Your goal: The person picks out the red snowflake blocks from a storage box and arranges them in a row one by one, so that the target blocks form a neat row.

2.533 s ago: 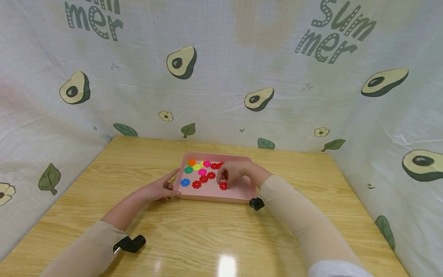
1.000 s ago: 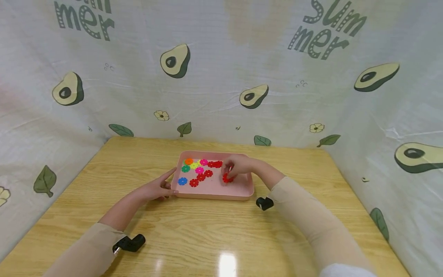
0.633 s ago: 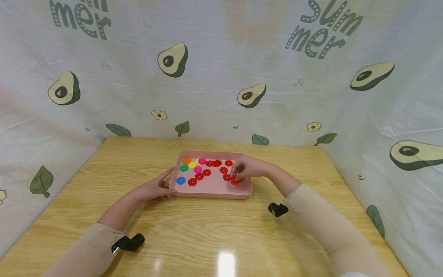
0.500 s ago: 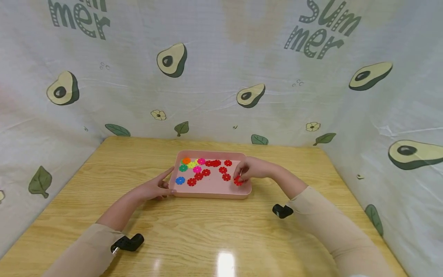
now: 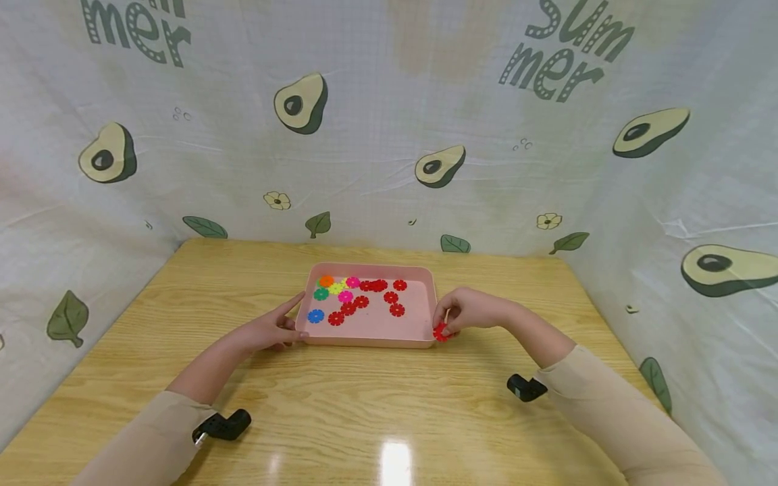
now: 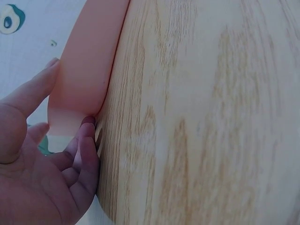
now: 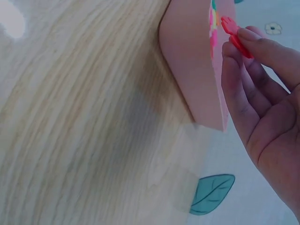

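Note:
A pink tray (image 5: 371, 341) holds several notched, flower-shaped plastic discs: red, pink, yellow, green, orange and blue. The left hand (image 5: 273, 331) holds the tray by its near left corner; in the left wrist view, the thumb touches the upper rim and a bent finger meets the base. Just outside the tray's right end, the right hand (image 5: 471, 310) pinches a red disc (image 5: 441, 332) between thumb and fingers. The right wrist view shows this red disc (image 7: 230, 27) edge-on, raised above the table. Several red discs, one of them (image 5: 397, 310), lie in the tray's right half.
The tray stands toward the back of a wooden table (image 5: 328, 418). A printed cloth (image 5: 377, 121) with avocados hangs behind and along both sides. Black wrist cameras are worn on both arms, such as the left camera (image 5: 226, 425).
Inside the tray, the right hand spread red discs apart on the right side. It then moved right, carrying one red disc past the tray's edge. The left hand stayed at the corner.

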A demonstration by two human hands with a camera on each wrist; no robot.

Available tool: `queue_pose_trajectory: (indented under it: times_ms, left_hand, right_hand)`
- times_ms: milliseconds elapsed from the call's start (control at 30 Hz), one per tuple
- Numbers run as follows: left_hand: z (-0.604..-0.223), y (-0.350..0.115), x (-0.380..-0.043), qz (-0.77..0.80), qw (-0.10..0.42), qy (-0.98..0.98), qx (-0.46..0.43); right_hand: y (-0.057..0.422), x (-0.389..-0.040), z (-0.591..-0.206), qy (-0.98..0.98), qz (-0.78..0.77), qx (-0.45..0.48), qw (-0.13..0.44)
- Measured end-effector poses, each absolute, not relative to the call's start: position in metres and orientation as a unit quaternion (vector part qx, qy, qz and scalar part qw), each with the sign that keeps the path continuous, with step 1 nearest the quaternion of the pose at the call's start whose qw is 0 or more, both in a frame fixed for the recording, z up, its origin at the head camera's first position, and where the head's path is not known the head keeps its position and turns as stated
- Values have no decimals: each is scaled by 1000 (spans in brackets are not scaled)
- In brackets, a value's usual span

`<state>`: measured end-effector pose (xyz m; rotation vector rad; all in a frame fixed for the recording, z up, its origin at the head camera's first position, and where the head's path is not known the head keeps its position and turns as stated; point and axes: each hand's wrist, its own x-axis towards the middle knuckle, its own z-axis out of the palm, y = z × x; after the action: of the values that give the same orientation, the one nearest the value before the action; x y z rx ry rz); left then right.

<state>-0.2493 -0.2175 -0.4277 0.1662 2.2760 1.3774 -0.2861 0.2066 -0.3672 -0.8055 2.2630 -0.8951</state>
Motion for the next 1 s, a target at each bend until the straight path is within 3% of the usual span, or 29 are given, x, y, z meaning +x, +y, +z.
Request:
queue_pose_trajectory:
  times_ms: [633, 1000]
  left_hand:
    - [-430, -218, -250, 501, 238, 830, 55]
    - [-429, -217, -250, 502, 237, 830, 49]
  right_hand:
    - [229, -279, -414, 830, -377, -279, 303]
    - [228, -281, -425, 834, -364, -306, 278]
